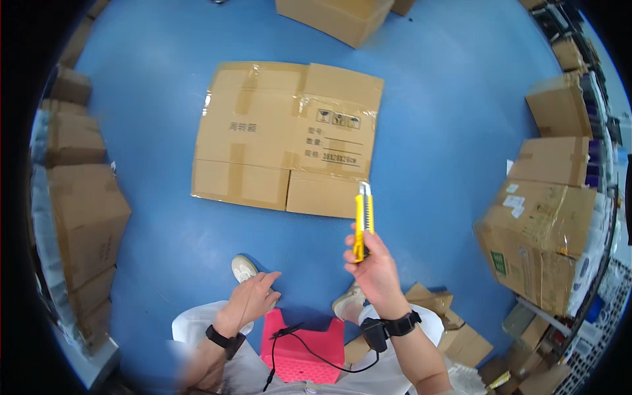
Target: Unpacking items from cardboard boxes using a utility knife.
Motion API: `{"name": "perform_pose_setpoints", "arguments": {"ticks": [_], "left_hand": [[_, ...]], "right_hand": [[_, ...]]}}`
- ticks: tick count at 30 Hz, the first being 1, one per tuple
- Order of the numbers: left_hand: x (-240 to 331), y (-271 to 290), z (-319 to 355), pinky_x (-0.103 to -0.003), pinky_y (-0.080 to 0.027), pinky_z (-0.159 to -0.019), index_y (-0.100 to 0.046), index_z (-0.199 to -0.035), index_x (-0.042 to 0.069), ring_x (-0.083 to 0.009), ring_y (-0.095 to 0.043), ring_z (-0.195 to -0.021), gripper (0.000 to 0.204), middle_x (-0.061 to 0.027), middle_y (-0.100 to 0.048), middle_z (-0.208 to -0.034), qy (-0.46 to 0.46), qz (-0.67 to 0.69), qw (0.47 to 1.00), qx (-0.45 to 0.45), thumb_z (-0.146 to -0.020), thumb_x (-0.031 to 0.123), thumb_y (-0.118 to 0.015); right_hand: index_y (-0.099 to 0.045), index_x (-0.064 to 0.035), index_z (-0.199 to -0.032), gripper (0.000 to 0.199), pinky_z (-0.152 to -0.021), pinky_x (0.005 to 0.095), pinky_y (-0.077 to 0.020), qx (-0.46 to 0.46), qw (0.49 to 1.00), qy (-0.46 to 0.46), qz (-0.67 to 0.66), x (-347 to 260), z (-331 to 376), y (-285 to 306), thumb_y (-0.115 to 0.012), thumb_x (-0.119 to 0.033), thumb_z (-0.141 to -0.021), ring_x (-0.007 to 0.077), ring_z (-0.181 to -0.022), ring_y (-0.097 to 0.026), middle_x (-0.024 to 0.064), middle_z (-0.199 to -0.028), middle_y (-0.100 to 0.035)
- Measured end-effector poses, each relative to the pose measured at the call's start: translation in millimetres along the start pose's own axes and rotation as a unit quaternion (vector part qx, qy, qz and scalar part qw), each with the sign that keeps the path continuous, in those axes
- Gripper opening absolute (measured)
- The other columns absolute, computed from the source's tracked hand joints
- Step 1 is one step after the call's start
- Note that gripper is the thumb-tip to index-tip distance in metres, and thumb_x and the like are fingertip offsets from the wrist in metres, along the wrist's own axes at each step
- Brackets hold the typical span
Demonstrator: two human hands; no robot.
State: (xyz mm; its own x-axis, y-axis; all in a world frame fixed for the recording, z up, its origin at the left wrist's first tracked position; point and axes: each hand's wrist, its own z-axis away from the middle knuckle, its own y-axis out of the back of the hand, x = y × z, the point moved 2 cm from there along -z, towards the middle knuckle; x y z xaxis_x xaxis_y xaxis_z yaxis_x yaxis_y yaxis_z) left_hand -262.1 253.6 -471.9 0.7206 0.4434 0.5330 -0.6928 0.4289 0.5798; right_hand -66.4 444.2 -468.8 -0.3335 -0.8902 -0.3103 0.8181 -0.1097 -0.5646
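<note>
A yellow box cutter [363, 217] points away from me in my right hand [375, 266], whose fingers are wrapped round its handle. A short piece of blade shows at its far tip. Just beyond that tip lies a flattened cardboard box [263, 141], taped along its seams and printed in black on its right half. My left hand [250, 299] hovers over my left knee and shoe with fingers apart and nothing in it.
Cardboard boxes [85, 210] line a shelf on the left, and more boxes [540, 230] fill the right side. Another carton [336, 16] stands at the far edge. A pink stool [303, 359] with a black cable is between my legs. Cardboard pieces [461, 342] lie by my right leg on the blue floor.
</note>
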Motion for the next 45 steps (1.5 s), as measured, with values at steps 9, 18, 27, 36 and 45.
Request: {"name": "perform_pose_setpoints", "arguments": {"ticks": [9,18,27,36,45], "left_hand": [[16,-31,-3,-0.044,-0.051,-0.086,-0.052,-0.131,0.004,-0.0403,-0.061,-0.104,0.045,-0.0214,-0.062,-0.118,0.036,0.1,0.986,-0.128,-0.089,0.012,-0.063],[1,-44,-20,-0.039,-0.049,-0.089,-0.049,-0.136,0.002,-0.0332,-0.062,-0.1,0.048,-0.0205,-0.062,-0.119,-0.036,-0.037,0.996,-0.07,-0.09,0.005,-0.059],[83,-11,2,-0.036,-0.043,-0.101,-0.05,-0.138,0.006,-0.0287,-0.055,-0.119,0.044,-0.0154,-0.058,-0.132,-0.246,-0.193,0.945,0.092,-0.095,0.01,-0.059],[261,7,224,-0.039,-0.04,-0.108,-0.051,-0.136,0.004,-0.0283,-0.051,-0.129,0.043,-0.0155,-0.057,-0.135,-0.428,-0.337,0.837,0.053,-0.094,0.013,-0.055],[401,-373,196,-0.034,-0.051,-0.094,-0.043,-0.134,-0.003,-0.0239,-0.059,-0.112,0.043,-0.0141,-0.057,-0.119,-0.176,0.339,0.781,-0.494,-0.098,0.016,-0.056]], "right_hand": [[-0.047,-0.0055,-0.125,0.029,-0.084,0.0341,-0.0518,0.048,0.993,-0.034,-0.101,10,26,12,-0.053,-0.018,-0.1,0.0158,-0.092,-0.06,0.0072,-0.109,-0.06],[-0.044,-0.0043,-0.103,0.022,-0.061,0.0278,-0.0442,0.003,0.966,0.211,-0.148,5,54,56,-0.048,-0.026,-0.102,0.0085,-0.071,-0.048,0.0041,-0.09,-0.05],[-0.052,-0.0125,-0.094,0.037,-0.049,0.0231,-0.0403,-0.102,0.771,0.603,-0.178,-50,223,144,-0.049,-0.049,-0.1,0.0087,-0.057,-0.049,-0.0005,-0.07,-0.051],[-0.045,0.001,-0.127,0.035,-0.072,0.0273,-0.0521,0.333,0.595,0.725,-0.1,144,643,410,-0.053,-0.021,-0.101,0.0162,-0.082,-0.055,0.0195,-0.115,-0.057],[-0.058,-0.0058,-0.11,0.022,-0.038,0.0233,-0.0361,0.576,0.672,0.442,-0.144,387,408,576,-0.057,-0.025,-0.099,0.0075,-0.044,-0.046,0.0045,-0.076,-0.062]]}}
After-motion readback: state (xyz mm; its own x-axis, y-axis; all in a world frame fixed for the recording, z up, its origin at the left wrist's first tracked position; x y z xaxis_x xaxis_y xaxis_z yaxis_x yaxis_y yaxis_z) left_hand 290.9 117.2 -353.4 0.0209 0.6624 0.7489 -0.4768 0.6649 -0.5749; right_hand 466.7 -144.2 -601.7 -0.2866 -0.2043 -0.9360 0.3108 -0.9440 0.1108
